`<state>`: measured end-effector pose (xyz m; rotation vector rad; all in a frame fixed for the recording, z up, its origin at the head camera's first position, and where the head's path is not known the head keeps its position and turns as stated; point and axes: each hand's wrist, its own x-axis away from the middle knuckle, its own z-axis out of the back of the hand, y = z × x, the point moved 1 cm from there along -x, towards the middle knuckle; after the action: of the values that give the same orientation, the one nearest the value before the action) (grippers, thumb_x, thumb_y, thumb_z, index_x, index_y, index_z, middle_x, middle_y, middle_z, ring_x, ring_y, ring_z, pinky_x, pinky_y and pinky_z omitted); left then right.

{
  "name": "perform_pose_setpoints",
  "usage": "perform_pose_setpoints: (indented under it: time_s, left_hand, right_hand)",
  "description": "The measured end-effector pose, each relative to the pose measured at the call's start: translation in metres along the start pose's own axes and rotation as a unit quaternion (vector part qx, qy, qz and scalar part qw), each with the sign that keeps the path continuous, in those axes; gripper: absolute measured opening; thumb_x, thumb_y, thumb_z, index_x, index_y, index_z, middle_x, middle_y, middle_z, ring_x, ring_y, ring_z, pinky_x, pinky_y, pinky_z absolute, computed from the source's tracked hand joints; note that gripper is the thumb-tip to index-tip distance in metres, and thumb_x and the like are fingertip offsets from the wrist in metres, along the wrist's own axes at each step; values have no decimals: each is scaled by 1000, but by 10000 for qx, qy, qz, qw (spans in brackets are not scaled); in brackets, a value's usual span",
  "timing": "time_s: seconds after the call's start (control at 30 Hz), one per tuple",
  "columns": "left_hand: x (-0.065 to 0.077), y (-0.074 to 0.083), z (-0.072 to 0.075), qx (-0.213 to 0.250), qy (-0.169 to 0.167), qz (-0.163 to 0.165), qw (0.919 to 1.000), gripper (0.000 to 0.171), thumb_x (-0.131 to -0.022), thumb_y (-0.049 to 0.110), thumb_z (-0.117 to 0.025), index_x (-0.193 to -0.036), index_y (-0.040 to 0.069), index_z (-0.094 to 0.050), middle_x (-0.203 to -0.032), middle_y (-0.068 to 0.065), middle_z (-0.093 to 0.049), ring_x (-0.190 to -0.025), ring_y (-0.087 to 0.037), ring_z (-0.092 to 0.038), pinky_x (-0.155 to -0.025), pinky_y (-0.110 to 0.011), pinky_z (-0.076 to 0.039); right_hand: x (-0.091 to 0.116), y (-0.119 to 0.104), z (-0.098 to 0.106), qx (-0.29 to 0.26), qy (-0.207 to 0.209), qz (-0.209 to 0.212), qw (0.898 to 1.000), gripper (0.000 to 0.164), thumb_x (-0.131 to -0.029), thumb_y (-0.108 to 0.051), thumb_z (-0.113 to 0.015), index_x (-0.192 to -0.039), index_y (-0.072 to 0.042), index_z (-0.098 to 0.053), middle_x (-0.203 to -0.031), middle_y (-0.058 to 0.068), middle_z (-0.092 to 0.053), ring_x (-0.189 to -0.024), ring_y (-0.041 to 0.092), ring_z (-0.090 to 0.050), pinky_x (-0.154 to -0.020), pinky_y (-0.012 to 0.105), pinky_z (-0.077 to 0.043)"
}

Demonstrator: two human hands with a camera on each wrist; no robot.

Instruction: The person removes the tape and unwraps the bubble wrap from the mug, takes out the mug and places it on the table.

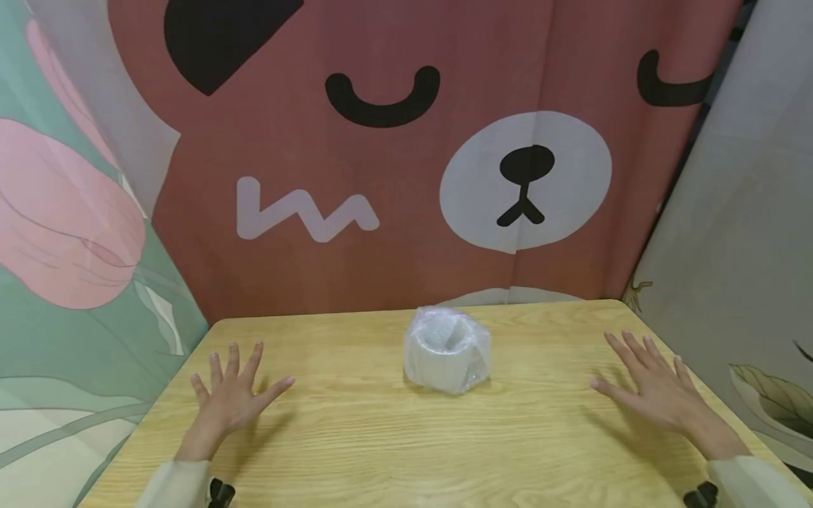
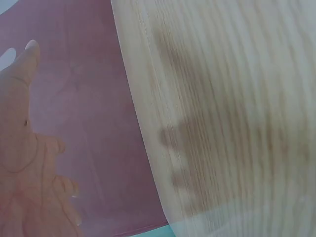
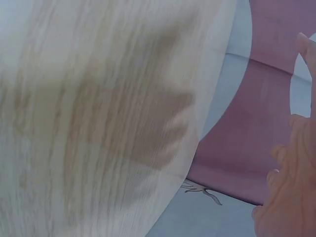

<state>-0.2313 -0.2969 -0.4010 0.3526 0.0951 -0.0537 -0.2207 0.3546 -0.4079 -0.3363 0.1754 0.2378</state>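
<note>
A roll-shaped thing in clear bubble wrap stands on the wooden table, a little right of the middle and toward the back edge. Its hollow top faces up; what lies under the wrap cannot be made out. Over the table's left side hovers my left hand, fingers spread and holding nothing. My right hand is held over the right side with its fingers spread too, apart from the wrapped thing. Both wrist views show the palm side of the left hand and the right hand, with shadows on the wood.
Behind the table hangs a brown curtain with a cartoon bear face. A green and pink flowered cloth closes the left side, and a pale leaf-printed cloth the right. Dark straps show at the sleeve cuffs.
</note>
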Motion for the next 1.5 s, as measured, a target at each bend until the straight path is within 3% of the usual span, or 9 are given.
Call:
perform_pose_setpoints:
  time_s: [0.3, 0.47, 0.6, 0.7, 0.93, 1.17, 1.4, 1.47, 1.5]
  left_hand:
    - [-2, 7, 2, 37, 386, -99, 9992, 100, -88, 69, -49, -156, 7, -11, -152, -38, 3, -133, -59, 18, -92, -79, 14]
    - [-5, 13, 7, 186, 614, -226, 9977, 98, -89, 66, -50, -154, 3, -14, -154, -35, 1, -136, -56, 9, -97, -78, 8]
    - [-7, 19, 10, 366, 662, -326, 9966, 96, -91, 65, -49, -154, 2, -13, -155, -32, -1, -139, -53, 5, -100, -76, 7]
    - [-9, 22, 12, 492, 748, -349, 9954, 96, -92, 63, -49, -154, 1, -12, -155, -32, -2, -140, -52, 3, -102, -74, 4]
    - [-11, 29, 14, 954, 970, -402, 9899, 94, -94, 58, -51, -153, -4, -12, -155, -33, -3, -142, -47, 1, -106, -70, 1]
    - [-9, 37, 18, 1360, 1075, -288, 9844, 92, -95, 56, -51, -153, -4, -11, -156, -29, -6, -142, -44, -5, -108, -67, -11]
    - [-7, 40, 21, 1514, 1357, -295, 9787, 90, -94, 53, -54, -152, -4, -17, -154, -29, -17, -141, -45, -14, -108, -64, -19]
    - [-8, 42, 21, 1556, 1446, -293, 9767, 89, -94, 53, -55, -152, -3, -17, -154, -29, -20, -140, -46, -17, -108, -65, -20]
    - [-8, 42, 21, 1577, 1485, -285, 9758, 88, -94, 53, -55, -153, -2, -18, -154, -28, -21, -140, -46, -18, -107, -65, -21]
  right_hand:
    - [-3, -8, 5, -504, 343, 160, 9980, 86, -96, -43, -56, -157, -19, -1, -158, 25, -1, -141, 47, 9, -96, 77, 14]
    - [-5, -14, 7, -1064, 605, 310, 9920, 84, -97, -34, -58, -157, -16, -2, -158, 25, 1, -139, 48, 13, -91, 82, 8]
    - [-7, -20, 8, -1392, 878, 437, 9854, 82, -97, -29, -59, -157, -13, -4, -158, 24, 0, -141, 45, 14, -96, 79, 6]
    - [-9, -25, 10, -1534, 1085, 419, 9813, 82, -97, -28, -59, -157, -14, -5, -158, 24, -4, -142, 43, 9, -101, 76, 0]
    - [-10, -40, 17, -1920, 1352, -25, 9720, 79, -98, -30, -57, -157, -24, -5, -160, 17, -8, -137, 54, -15, -93, 77, -21]
    - [-10, -53, 18, -2379, 1509, 169, 9594, 73, -99, -25, -56, -156, -28, -11, -160, 12, -14, -143, 41, -10, -101, 74, -16]
    - [-13, -63, 18, -2615, 1658, 237, 9506, 71, -99, -22, -55, -156, -29, -12, -160, 12, -14, -143, 40, -9, -103, 73, -12]
    - [-14, -66, 18, -2693, 1706, 305, 9473, 72, -99, -20, -55, -156, -28, -13, -160, 11, -14, -144, 37, -8, -107, 69, -10]
    - [-15, -67, 18, -2709, 1732, 321, 9463, 72, -99, -19, -56, -156, -28, -13, -160, 11, -14, -144, 35, -8, -112, 61, -11]
